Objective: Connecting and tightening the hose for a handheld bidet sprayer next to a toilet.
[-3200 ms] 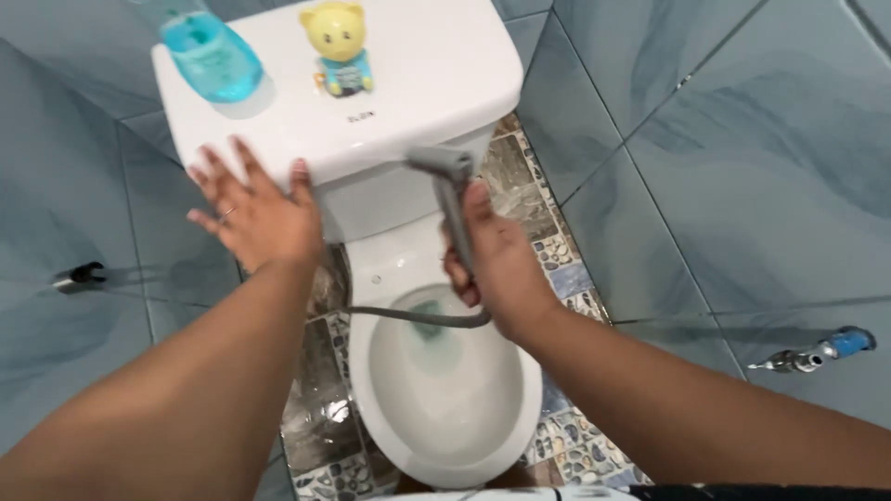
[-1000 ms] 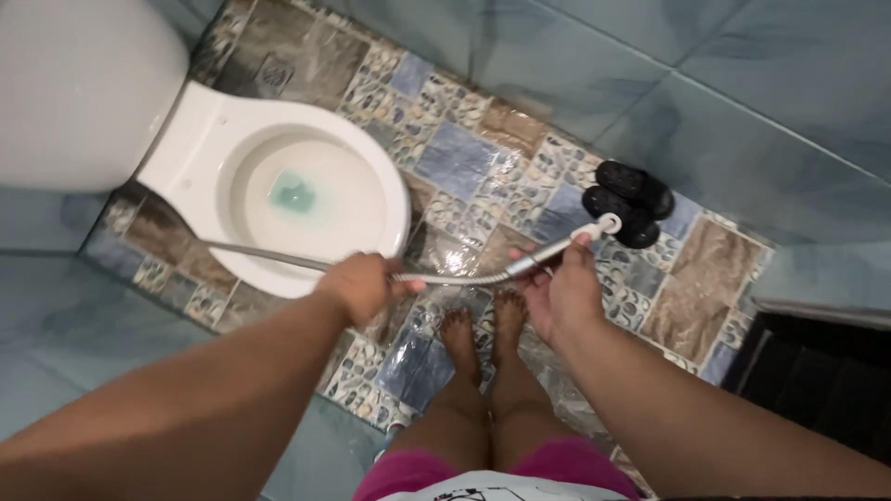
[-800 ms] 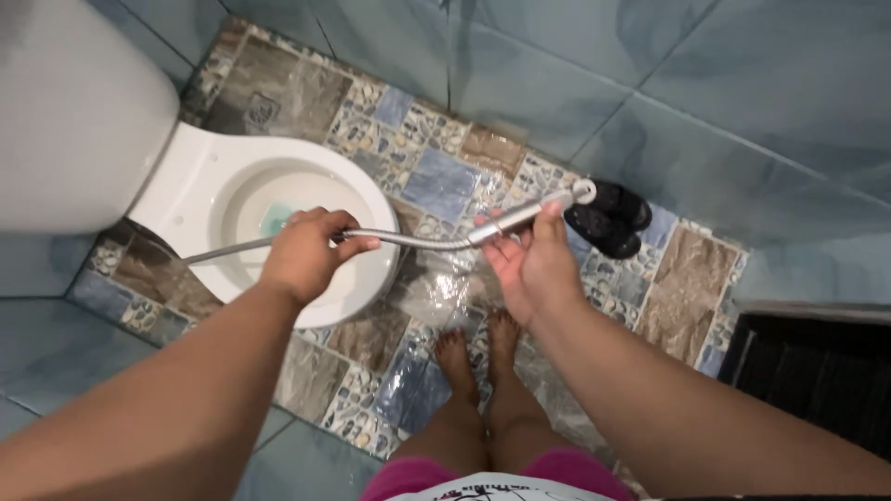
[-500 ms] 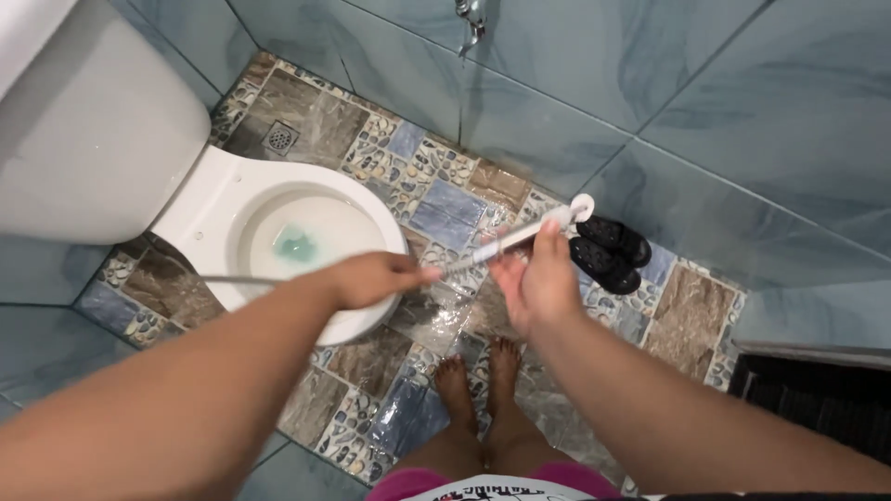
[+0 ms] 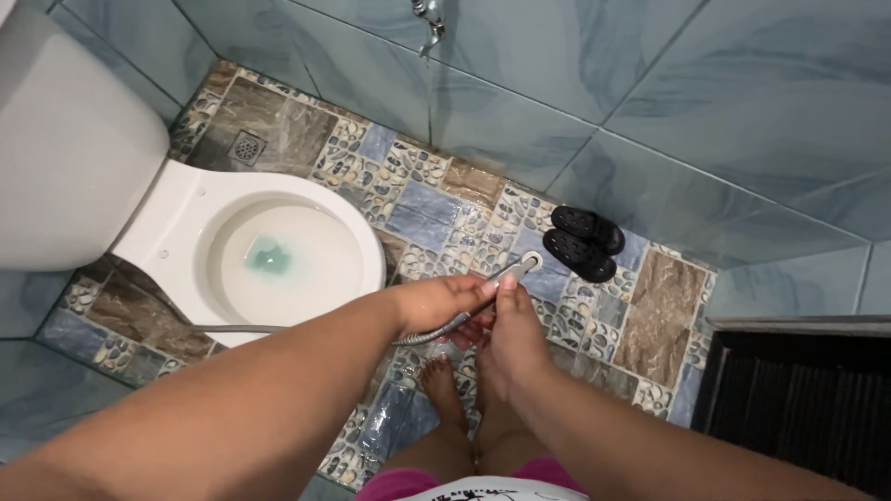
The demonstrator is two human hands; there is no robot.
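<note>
Both hands grip the bidet sprayer (image 5: 509, 276) at frame centre: left hand (image 5: 436, 301) fingers clamped on the handle, right hand (image 5: 509, 329) pinching near the nozzle. Keep nozzle aimed floorward, hose (image 5: 243, 328) slack.

I see a grey bidet sprayer (image 5: 506, 276), its round head tilted out over the pebble-patterned floor, handle gripped low; its ribbed metal hose (image 5: 422, 337) sags back and runs left under the toilet bowl's rim.
</note>
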